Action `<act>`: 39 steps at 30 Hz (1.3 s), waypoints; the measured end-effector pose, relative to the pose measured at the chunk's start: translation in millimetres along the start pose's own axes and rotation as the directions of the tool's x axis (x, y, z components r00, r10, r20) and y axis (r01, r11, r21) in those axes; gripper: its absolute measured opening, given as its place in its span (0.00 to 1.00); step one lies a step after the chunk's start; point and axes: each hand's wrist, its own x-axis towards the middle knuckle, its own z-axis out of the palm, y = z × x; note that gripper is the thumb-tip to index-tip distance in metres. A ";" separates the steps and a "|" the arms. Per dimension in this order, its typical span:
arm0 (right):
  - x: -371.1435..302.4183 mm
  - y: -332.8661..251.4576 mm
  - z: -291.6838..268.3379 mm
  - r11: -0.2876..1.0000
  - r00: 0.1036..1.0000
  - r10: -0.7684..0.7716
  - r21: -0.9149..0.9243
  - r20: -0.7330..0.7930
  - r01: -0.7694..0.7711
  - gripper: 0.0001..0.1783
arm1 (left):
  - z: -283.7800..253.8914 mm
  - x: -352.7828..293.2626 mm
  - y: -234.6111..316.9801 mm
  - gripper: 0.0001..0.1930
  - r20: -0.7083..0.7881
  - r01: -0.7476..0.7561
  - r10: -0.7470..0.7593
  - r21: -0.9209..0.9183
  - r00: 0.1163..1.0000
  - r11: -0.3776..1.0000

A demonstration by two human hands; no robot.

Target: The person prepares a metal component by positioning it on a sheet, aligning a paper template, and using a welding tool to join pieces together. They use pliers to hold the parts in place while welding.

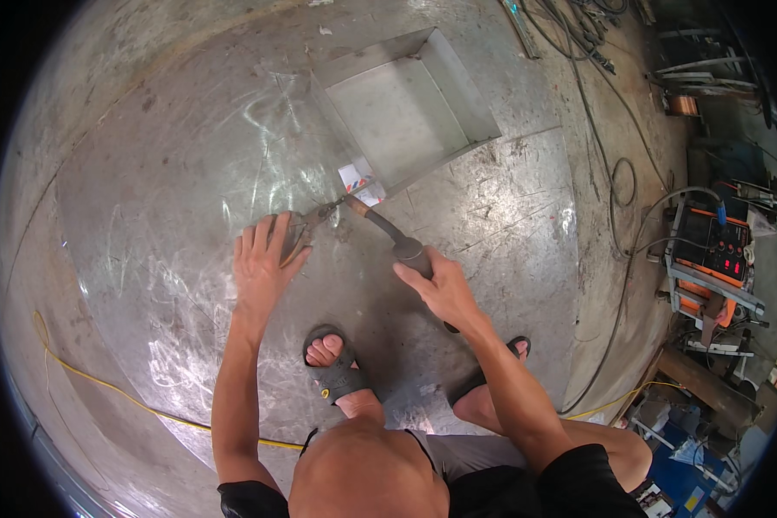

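My right hand (447, 289) is wrapped round the black handle of a welding torch (390, 230). The torch's curved neck runs up and left to its copper-coloured nozzle. My left hand (263, 269) lies over the handles of dark pliers (321, 212), its fingers reaching forward and mostly hiding them. The pliers' jaws are at the torch's tip; whether they touch it is too small to tell. Just beyond, a shallow rectangular sheet-metal box (475, 95) rests on the metal plate. A white label with red and blue marks (354, 177) lies at its near left corner.
Under everything is a scuffed metal plate (190, 181). An orange and black welding machine (723, 250) stands at right, with black cables (609, 164) trailing nearby. A yellow hose (104, 380) crosses the lower left. My sandalled feet (332, 363) are near the work.
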 end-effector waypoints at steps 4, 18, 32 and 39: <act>0.8 -0.9 -2.0 0.999 1.000 0.002 -0.041 0.007 -0.001 0.26 | -1.8 0.9 0.9 0.36 0.003 -0.004 0.004 0.004 1.000 1.000; 2.7 -3.9 0.3 0.999 1.000 -0.010 -0.051 0.006 0.010 0.27 | -0.7 1.7 0.5 0.35 0.010 0.001 -0.001 -0.003 1.000 1.000; 6.2 10.2 6.7 0.995 0.995 -0.095 -0.032 -0.042 0.094 0.31 | 9.9 -3.3 -8.6 0.36 -0.016 -0.012 0.013 0.077 1.000 0.997; -15.9 -14.9 -23.0 0.997 0.998 -0.070 -0.043 -0.005 0.070 0.28 | -0.6 4.0 1.2 0.36 0.003 -0.018 0.018 0.010 1.000 1.000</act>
